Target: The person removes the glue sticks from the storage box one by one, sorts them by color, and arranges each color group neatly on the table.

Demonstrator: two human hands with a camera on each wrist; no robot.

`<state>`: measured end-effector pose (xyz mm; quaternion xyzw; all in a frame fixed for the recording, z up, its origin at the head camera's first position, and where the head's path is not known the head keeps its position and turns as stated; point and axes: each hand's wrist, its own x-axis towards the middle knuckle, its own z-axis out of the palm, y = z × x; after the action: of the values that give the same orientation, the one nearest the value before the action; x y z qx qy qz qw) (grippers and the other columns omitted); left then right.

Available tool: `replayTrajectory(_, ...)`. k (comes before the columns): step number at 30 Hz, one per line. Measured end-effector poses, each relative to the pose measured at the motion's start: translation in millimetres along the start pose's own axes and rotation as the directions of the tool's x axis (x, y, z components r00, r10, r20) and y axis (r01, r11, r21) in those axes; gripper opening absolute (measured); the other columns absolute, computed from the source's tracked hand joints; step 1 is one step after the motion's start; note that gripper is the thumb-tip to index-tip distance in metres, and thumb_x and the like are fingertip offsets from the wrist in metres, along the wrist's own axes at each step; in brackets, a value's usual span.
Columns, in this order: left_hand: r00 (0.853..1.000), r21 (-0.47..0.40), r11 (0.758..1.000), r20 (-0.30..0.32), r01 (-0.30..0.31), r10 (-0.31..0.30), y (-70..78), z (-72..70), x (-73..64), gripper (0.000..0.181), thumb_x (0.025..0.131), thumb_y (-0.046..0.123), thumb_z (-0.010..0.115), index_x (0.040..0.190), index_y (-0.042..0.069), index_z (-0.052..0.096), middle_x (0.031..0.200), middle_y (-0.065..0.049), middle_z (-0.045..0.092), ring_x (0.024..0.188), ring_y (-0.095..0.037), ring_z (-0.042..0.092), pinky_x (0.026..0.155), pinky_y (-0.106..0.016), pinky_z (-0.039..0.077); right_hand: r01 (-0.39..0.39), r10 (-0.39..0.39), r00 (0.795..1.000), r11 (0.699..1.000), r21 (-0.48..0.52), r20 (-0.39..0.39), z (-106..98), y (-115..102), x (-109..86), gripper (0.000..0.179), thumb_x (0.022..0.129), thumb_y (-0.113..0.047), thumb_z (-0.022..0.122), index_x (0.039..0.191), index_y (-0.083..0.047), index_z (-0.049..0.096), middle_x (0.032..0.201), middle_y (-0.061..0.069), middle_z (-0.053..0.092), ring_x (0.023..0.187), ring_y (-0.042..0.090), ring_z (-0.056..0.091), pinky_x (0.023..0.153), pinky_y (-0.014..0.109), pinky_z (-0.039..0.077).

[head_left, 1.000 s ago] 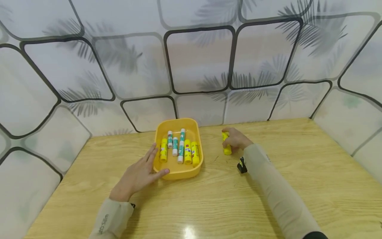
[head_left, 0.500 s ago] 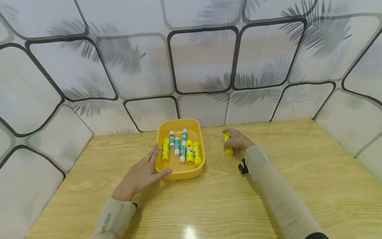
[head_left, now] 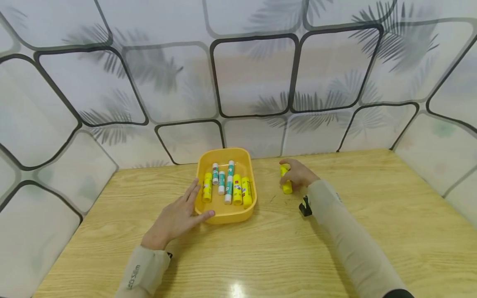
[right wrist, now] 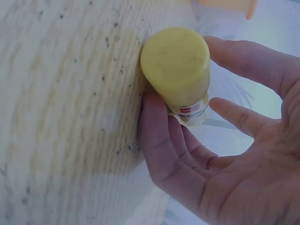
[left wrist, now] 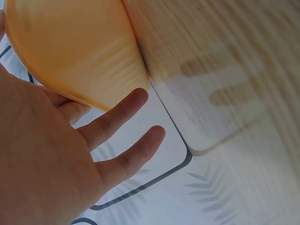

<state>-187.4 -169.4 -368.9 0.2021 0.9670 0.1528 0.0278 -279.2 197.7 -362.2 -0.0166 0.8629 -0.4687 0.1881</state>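
Note:
My left hand (head_left: pixel 173 221) rests against the left side of a yellow-orange plastic tray (head_left: pixel 223 218), with straight, spread fingers and the thumb at the front rim. In the left wrist view, part of that hand's fingers goes behind the rim. Inside the tray lie a yellow glue stick (head_left: pixel 207 188) on the left, two more on the right, and several smaller white-and-teal glue sticks (head_left: pixel 221 183) between them. Right of the tray, my right hand (head_left: pixel 301 174) holds another yellow glue stick (right wrist: pixel 176 61) at the table surface, with curled fingers and thumb around it.
The wood-grain table (head_left: pixel 238 256) meets a patterned wall covering (head_left: pixel 253 78) just behind the tray. A small black object (head_left: pixel 305 207) shows beside the right sleeve, at the wrist. Similar coverings stand at the left and right.
The head view has shifted slightly, so everything appears a little further right. Both hands keep their places, the left at the tray and the right around the glue stick.

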Motion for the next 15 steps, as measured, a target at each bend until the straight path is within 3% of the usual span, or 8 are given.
replayTrajectory(3,1.0,0.004,1.0,0.001,0.002,-0.002,-0.2,-0.1,0.3,0.095,0.099,0.062,0.05,0.158,-0.006,0.019,0.168,-0.018,0.008,0.143,-0.045,0.035,0.104,-0.06,0.043,0.005,-0.006,0.999,0.999,-0.046,-0.033,-0.8,-1.7,-0.7,0.078,0.089,0.002,0.065,0.156,0.006,0.024,0.141,0.037,0.039,0.116,0.042,0.053,0.086,0.049,0.058)
replayTrajectory(6,1.0,0.002,1.0,0.003,0.006,-0.006,-0.3,-0.2,0.3,0.096,0.099,0.063,0.049,0.158,-0.006,0.019,0.168,-0.018,0.008,0.143,-0.045,0.034,0.105,-0.06,0.043,0.012,-0.021,0.996,0.995,-0.1,-0.083,-2.6,-3.9,-1.4,0.072,0.094,-0.005,0.064,0.154,0.009,0.027,0.151,0.036,0.032,0.133,0.046,0.041,0.106,0.054,0.044)
replayTrajectory(8,1.0,-0.001,1.0,0.002,0.009,-0.009,-0.2,-0.5,0.2,0.096,0.099,0.064,0.049,0.158,-0.006,0.019,0.168,-0.018,0.008,0.143,-0.044,0.034,0.105,-0.06,0.042,0.014,-0.028,0.994,0.992,-0.126,-0.11,-4.3,-5.6,-1.8,0.069,0.095,-0.008,0.063,0.152,0.011,0.029,0.154,0.035,0.029,0.138,0.046,0.035,0.111,0.055,0.037)
replayTrajectory(15,1.0,-0.007,1.0,0.003,0.012,-0.012,0.0,-1.0,-0.1,0.097,0.099,0.064,0.048,0.159,-0.005,0.019,0.168,-0.017,0.008,0.144,-0.044,0.034,0.106,-0.059,0.042,-0.052,0.051,0.994,0.998,-0.019,-0.093,-10.6,-9.3,-2.4,0.071,0.095,-0.009,0.062,0.154,0.007,0.026,0.154,0.033,0.029,0.132,0.045,0.043,0.093,0.055,0.054)
